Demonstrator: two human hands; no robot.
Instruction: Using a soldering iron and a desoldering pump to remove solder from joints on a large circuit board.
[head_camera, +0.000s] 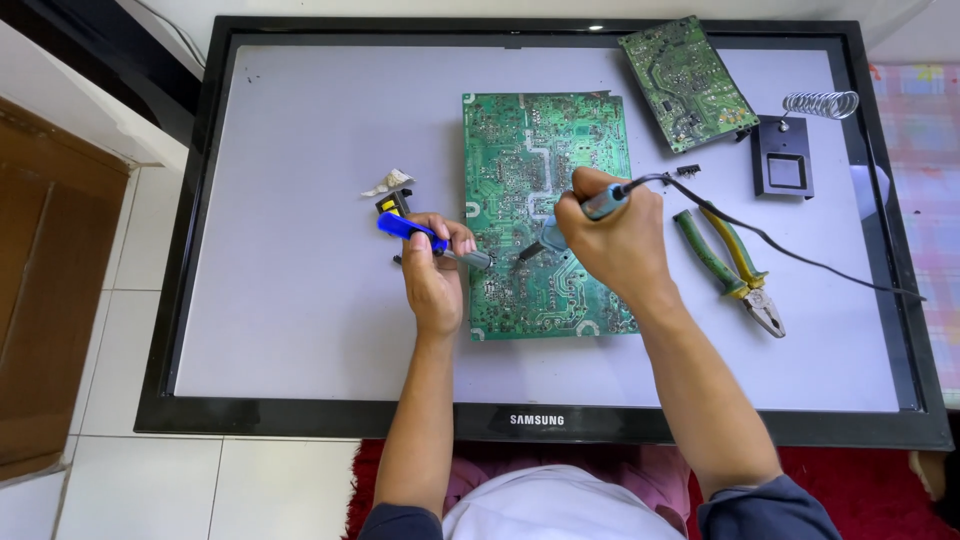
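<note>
A large green circuit board lies solder side up on a flat television screen. My left hand grips a blue-handled desoldering pump, its grey tip resting on the board's left part. My right hand holds a soldering iron with a blue grip; its tip points down-left onto the board, close to the pump's tip. The iron's black cord trails off to the right.
A smaller green circuit board lies at the screen's top right. Beside it stands a black soldering iron stand with a coil. Green-and-yellow pliers lie right of my right hand. A crumpled scrap sits near the left hand.
</note>
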